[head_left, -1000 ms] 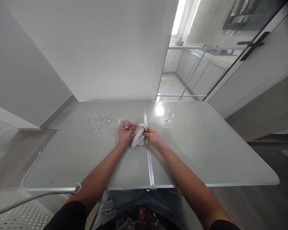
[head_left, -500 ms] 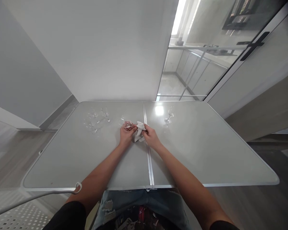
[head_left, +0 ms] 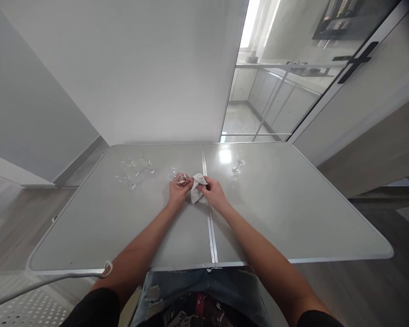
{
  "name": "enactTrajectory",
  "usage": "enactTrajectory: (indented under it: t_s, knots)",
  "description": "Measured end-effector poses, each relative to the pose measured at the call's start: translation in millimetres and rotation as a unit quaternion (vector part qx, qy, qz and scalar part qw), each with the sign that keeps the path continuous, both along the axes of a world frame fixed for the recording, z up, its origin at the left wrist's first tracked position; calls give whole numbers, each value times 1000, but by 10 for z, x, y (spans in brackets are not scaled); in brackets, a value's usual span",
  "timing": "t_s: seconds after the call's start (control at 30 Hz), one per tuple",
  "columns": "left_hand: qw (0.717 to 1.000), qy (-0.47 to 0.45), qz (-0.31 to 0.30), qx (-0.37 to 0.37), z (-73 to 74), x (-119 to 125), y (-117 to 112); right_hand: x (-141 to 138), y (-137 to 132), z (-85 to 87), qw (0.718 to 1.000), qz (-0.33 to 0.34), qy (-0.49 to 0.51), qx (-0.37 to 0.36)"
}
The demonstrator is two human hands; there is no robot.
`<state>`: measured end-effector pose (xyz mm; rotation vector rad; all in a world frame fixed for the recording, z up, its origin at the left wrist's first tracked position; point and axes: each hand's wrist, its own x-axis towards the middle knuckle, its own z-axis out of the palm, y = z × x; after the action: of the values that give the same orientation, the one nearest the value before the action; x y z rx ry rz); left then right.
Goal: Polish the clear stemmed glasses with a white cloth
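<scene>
A clear wine glass (head_left: 172,173) lies sideways in my left hand (head_left: 179,188), its bowl pointing left and its base end toward the cloth. My left fingers are closed around it near the bowl. My right hand (head_left: 214,192) is closed on a white cloth (head_left: 197,193), which is bunched around the right end of the glass. The cloth hides the foot of the glass. Both hands are close together over the middle of the table, just left of its seam.
Several clear glasses (head_left: 133,172) are grouped on the left part of the grey table (head_left: 276,218). One stemmed glass (head_left: 237,170) stands upright right of the seam. A white wall (head_left: 157,91) borders the far edge. A grey cable (head_left: 68,275) hangs near the front left corner.
The cloth has shifted and spread a little in my right fingers. My left hand keeps its hold on the glass. The whole view has moved slightly.
</scene>
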<state>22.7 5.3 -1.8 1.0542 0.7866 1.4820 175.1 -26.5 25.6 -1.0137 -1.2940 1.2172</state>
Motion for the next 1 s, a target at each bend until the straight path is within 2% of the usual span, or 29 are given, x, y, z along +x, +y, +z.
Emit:
enactTrajectory:
  t_s: [0.1, 0.23, 0.33, 0.43, 0.53, 0.67, 0.77, 0.87, 1.0]
  knots:
    - [1000, 4, -3, -11, -20, -4, 14, 35, -36, 37, 988, -59, -101, 98]
    - [999, 24, -35, -15, -25, 0, -16, 114, -49, 92, 982, -104, -101, 119]
    - [999, 26, -35, -13, -23, -6, -27, 178, -56, 129, 989, -53, -85, 106]
    - [1000, 13, -3, -8, -21, -14, -13, 188, -79, 158, 995, -1, -62, 83]
    - [1000, 9, 19, 3, -14, -11, -4, 145, -91, 174, 996, -19, -57, 61]
    - [999, 34, 17, 19, -18, 0, -7, 101, -60, 159, 985, -56, -121, 108]
    - [998, 49, 18, 34, -40, 0, -2, 102, -32, 110, 975, -48, -178, 128]
    - [996, 79, -8, 49, -51, -4, -4, 96, -27, 48, 956, -22, -250, 149]
    - [993, 103, -38, 46, -15, 0, -43, 80, -43, 5, 942, -41, -292, 157]
